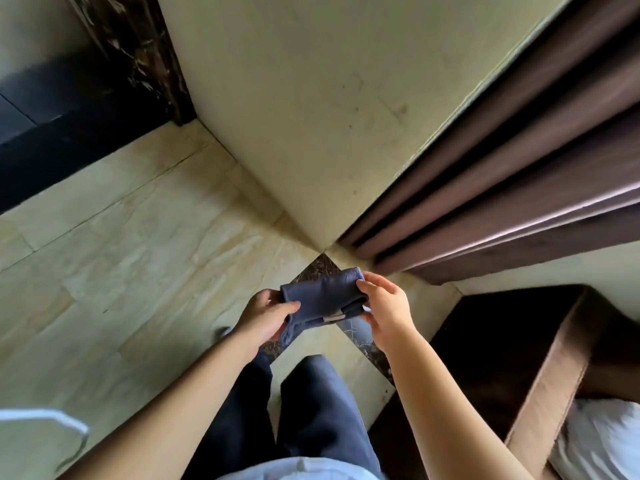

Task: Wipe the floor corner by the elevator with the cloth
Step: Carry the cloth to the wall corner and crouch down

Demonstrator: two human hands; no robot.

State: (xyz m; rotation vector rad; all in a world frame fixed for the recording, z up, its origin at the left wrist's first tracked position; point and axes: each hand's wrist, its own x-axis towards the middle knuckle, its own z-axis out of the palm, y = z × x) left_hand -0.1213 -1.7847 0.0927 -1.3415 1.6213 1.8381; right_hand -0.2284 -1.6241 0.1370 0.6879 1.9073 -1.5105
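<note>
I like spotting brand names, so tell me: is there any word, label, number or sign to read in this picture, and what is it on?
No readable text anywhere in this view.
Small pale tag on the blue cloth, held between the left hand and right hand: too small and blurred to read, if it carries print at all.
Walls, floor tiles and dark door frame: no signs or numbers visible.
</note>
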